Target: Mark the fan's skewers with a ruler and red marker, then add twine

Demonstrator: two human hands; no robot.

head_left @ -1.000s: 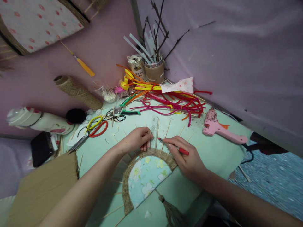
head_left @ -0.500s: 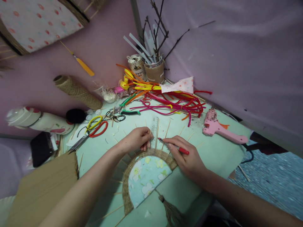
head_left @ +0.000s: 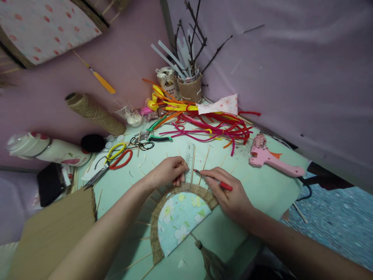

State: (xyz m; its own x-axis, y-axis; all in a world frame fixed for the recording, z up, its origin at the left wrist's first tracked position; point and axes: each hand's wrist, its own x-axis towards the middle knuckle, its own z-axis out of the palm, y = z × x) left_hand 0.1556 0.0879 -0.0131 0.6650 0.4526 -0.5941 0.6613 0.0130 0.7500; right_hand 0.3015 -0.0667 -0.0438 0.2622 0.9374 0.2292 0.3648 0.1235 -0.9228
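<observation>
On the table lies a half-round piece of floral cloth (head_left: 179,221) edged with woven twine (head_left: 155,233), thin sticks fanning out from it. A clear ruler (head_left: 190,155) lies along one stick (head_left: 193,165) near the top of the arc. My left hand (head_left: 171,171) is closed at the ruler's left edge, its fingertips pressed together there. My right hand (head_left: 230,190) grips a red pen (head_left: 223,184), its tip close to that stick. A twine tassel (head_left: 208,256) hangs off the straight side of the cloth.
Scissors (head_left: 112,163), green-handled pliers (head_left: 155,134) and a pile of coloured pipe cleaners (head_left: 215,128) lie toward the back. A pink glue gun (head_left: 271,157) rests at right. Cardboard (head_left: 55,233), a bottle (head_left: 52,149) and a twine cone (head_left: 96,112) are at left.
</observation>
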